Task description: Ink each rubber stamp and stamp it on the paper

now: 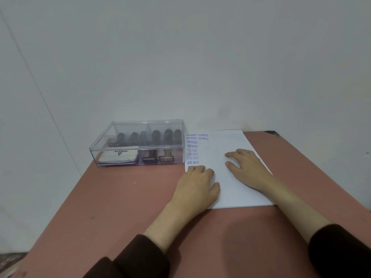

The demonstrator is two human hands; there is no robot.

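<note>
Both hands, left [197, 184] and right [248, 165], lie flat, fingers straight, on smooth white paper [236, 189]; wooden-handled stamps [156, 145] sit in a clear rectangular box [120, 127] near the table's [112, 199] far edge.

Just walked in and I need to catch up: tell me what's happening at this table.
A person rests both hands flat on the paper on a reddish table: the left hand at its left edge, partly covering the lowest print, the right hand nearer the middle. Blue prints run down that edge, among them AMENDED, FAX OUT and AIR MAIL. Neither hand holds a stamp; the stamps and ink pad sit in the closed clear box left of the paper.
</note>
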